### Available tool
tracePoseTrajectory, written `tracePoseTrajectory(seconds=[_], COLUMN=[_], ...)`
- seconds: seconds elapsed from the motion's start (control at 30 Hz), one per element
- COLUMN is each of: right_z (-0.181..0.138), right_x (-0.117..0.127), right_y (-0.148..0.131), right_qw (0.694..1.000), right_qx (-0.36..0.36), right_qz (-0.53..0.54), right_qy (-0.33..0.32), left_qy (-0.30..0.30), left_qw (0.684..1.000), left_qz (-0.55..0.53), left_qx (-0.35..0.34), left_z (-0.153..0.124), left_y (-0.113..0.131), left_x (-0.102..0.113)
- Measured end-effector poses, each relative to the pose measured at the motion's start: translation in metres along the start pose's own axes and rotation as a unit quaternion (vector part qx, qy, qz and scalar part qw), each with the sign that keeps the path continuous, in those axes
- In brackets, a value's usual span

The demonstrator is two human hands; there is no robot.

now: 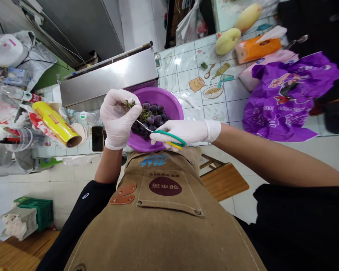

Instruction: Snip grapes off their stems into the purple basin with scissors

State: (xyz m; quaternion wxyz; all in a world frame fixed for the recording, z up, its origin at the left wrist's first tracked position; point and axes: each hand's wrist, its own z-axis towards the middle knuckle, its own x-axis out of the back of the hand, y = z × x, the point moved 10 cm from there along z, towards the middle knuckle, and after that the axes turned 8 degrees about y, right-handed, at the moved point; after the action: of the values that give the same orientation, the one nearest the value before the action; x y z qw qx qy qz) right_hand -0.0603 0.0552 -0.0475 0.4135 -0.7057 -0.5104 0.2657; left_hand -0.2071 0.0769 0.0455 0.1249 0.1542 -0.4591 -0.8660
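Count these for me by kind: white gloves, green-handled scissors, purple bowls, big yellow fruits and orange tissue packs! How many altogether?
White gloves: 2
Green-handled scissors: 1
Purple bowl: 1
Big yellow fruits: 2
Orange tissue pack: 1
Total: 7

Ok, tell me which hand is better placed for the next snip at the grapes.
Probably the right hand: it holds the scissors, blades toward the green stems. The left hand pinches the stem end, so it seems better suited to steadying.
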Motion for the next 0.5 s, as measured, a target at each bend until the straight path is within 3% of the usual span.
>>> tracePoseTrajectory(seconds=[0.17, 0.5], right_z=[-0.006, -0.002], right_x=[-0.009, -0.012], right_y=[0.001, 0.005], right_qw=[0.995, 0.988], right_qx=[0.022, 0.024], right_qz=[0.071, 0.141], right_qy=[-0.067, -0.062], left_qy=[-0.005, 0.002], left_qw=[1.000, 1.000], left_qz=[0.007, 0.016], left_qx=[-0.008, -0.005], left_z=[-0.001, -0.002], left_y=[0.003, 0.005], left_x=[-0.001, -0.002])
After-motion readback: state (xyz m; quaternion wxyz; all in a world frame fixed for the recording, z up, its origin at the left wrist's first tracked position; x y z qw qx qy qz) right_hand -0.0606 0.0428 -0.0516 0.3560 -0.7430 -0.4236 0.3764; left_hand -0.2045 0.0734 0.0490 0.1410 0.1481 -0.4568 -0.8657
